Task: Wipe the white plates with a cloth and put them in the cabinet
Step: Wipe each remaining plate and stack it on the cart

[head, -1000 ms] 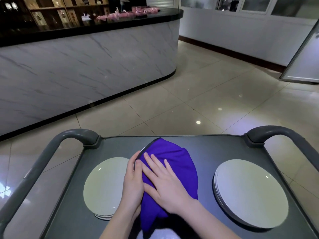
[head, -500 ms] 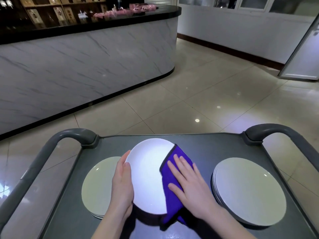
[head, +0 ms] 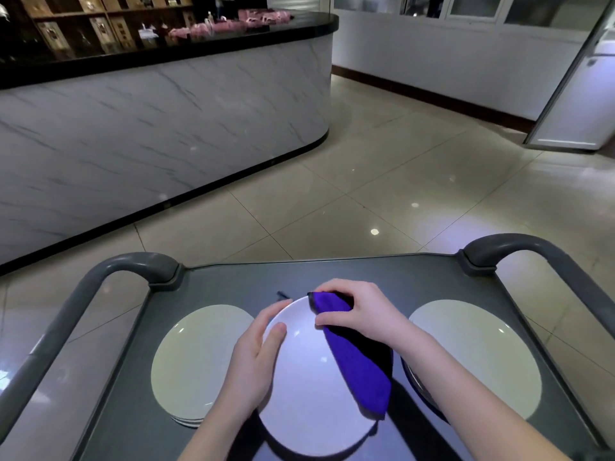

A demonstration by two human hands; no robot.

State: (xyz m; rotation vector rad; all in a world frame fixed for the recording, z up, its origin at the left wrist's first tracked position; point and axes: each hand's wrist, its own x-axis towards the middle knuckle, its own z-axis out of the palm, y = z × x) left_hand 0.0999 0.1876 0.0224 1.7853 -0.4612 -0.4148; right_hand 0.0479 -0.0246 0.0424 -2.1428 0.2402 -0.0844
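**Wiping step: one plate held above the cart, cloth at its far rim**

On the grey cart top [head: 133,394] a left stack of plates [head: 196,357] lies flat. Just right of it, the left hand [head: 256,357] grips the white plate [head: 306,400] by its left rim. The thumb lies across the face and the other fingers curl behind the edge. The plate is held over the cart's middle, tilted toward the viewer. The purple cloth [head: 357,361] drapes over the plate's right part. The right hand [head: 364,314] clutches the cloth's bunched upper end at the far rim, pinched between the thumb in front and the curled fingers behind. A right stack of plates [head: 479,357] lies beyond it.

The step in hand is judged to be wiping, not stowing. The next move calls for drawing the cloth along the rim or face while the left hand steadies or turns the plate. Which cabinet is meant cannot be told.
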